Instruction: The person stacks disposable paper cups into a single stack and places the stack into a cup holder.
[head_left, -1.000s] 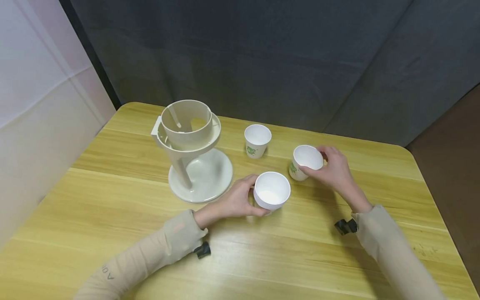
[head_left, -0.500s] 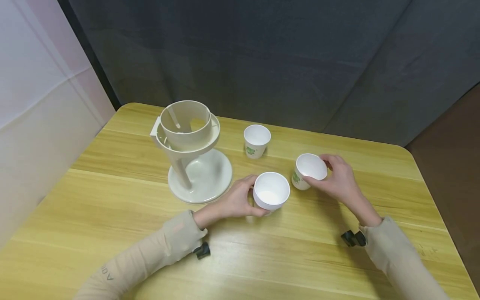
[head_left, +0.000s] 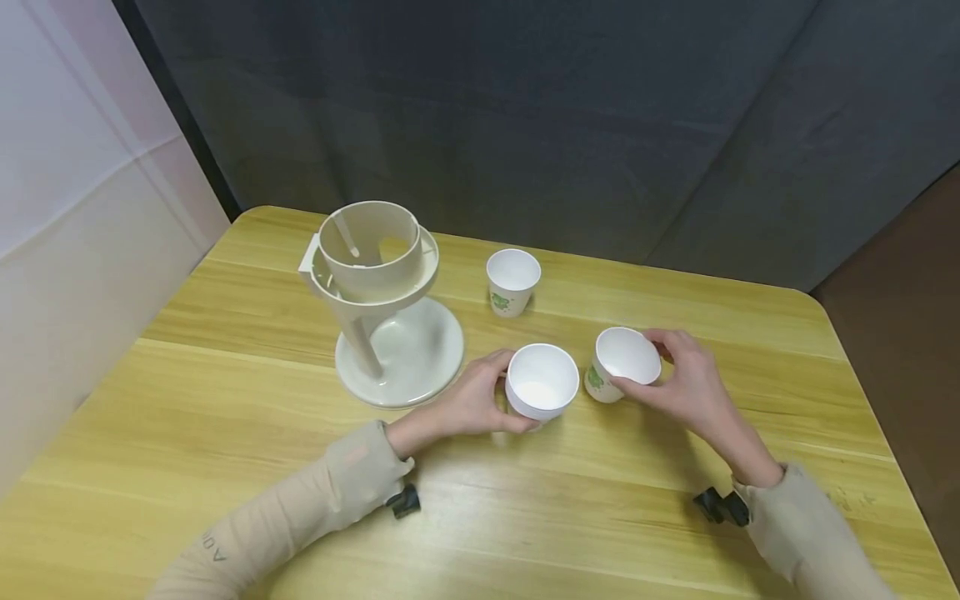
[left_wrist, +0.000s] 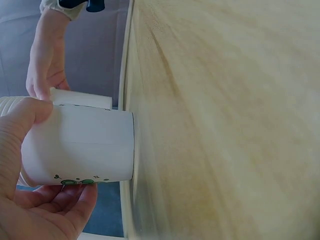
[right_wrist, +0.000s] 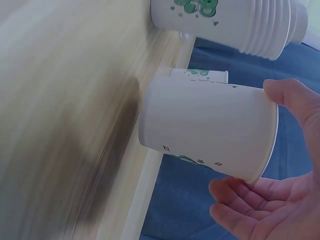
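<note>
My left hand [head_left: 480,396] grips a stack of white paper cups [left_wrist: 85,142] round its side. Several rims are nested at the top of the stack, and its bottom end is right at the tabletop. To the right of it, my right hand [head_left: 686,379] pinches a single white paper cup [right_wrist: 210,125] near the rim, thumb on one side and fingers on the other. This cup has a green print and leans slightly, with its shadow on the wood beside it. Both mouths face up and the stack's inside looks white and bare.
Another white paper cup [head_left: 513,290] with a green print stands upright farther back. At left is a cream plastic stand [head_left: 375,283] with an open ring holder on a round base [head_left: 423,358]. A dark curtain [head_left: 480,125] hangs behind the wooden table [head_left: 487,533].
My right hand has brought its cup nearer to me along the table, alongside the stack. My left hand and the stack have stayed in place.
</note>
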